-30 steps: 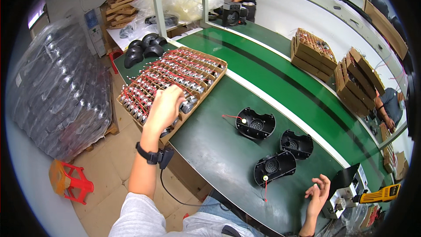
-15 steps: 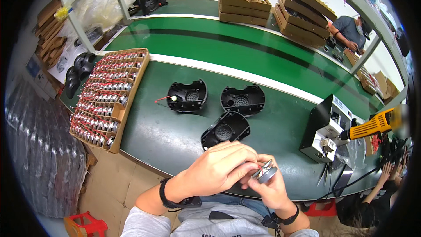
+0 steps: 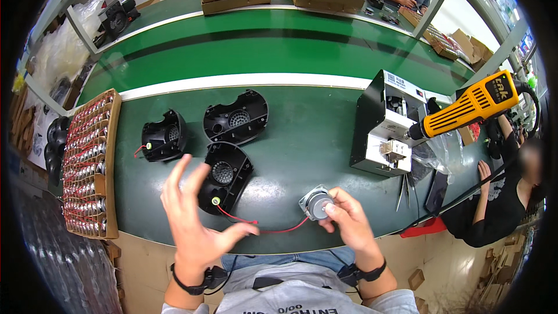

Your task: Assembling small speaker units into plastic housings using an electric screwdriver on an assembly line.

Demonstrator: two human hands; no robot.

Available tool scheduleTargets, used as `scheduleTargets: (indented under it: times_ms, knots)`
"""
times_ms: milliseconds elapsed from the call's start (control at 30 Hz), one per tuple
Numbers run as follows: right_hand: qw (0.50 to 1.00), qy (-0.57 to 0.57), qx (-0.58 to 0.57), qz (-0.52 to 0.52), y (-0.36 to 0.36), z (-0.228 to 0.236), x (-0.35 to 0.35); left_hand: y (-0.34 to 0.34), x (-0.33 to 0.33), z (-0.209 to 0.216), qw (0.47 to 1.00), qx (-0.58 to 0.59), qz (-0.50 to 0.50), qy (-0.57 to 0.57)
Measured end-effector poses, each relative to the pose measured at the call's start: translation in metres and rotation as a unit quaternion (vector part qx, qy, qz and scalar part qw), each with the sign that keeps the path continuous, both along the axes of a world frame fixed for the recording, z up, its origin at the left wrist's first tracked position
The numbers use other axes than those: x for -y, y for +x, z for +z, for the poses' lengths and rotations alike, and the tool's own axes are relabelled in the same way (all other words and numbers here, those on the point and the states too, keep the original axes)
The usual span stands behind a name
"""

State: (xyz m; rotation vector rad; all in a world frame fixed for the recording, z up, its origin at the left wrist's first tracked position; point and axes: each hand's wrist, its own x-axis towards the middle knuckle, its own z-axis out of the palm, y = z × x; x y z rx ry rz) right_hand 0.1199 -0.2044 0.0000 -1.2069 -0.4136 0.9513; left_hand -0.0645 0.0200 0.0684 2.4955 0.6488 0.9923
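In my right hand is a small round speaker with a grey back and metal frame, pinched between thumb and fingers above the table. A red wire runs from it toward my left thumb. My left hand is open, fingers spread, beside the nearest black plastic shell. On that shell's lower edge sits a small green-and-white round part with a red lead. Two more black shells lie behind, one at the left and one farther back; the left one holds a similar round part.
At the left stands a cardboard tray of speakers with red wires. A black-and-white machine and a yellow power tool are at the right, near tweezers. Behind runs a green conveyor belt. Co-workers sit far right and at right.
My hands were together at the speaker; now they are apart, the left opened and moved left. The speaker is turned back-up. The view has swung right. The nearest shell's round part now shows.
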Motion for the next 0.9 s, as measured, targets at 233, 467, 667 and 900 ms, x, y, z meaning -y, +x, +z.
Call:
scheduleTargets:
  times_ms: [233,467,667,900]
  knots:
    - [0.855,-0.353,0.363,0.113,0.036,0.035,0.003,-0.005,-0.016,-0.054,0.990,-0.082,-0.001,-0.112]
    - [0.771,-0.317,0.549,-0.055,-0.001,0.026,0.006,0.020,-0.004,-0.046,0.964,-0.048,-0.220,-0.144]
    - [0.843,-0.225,0.479,-0.096,-0.001,0.077,0.025,0.052,0.013,-0.040,0.938,-0.122,-0.292,-0.139]
    - [0.785,-0.255,0.564,0.025,-0.013,0.083,-0.020,0.070,0.031,-0.044,0.916,-0.063,-0.357,-0.172]
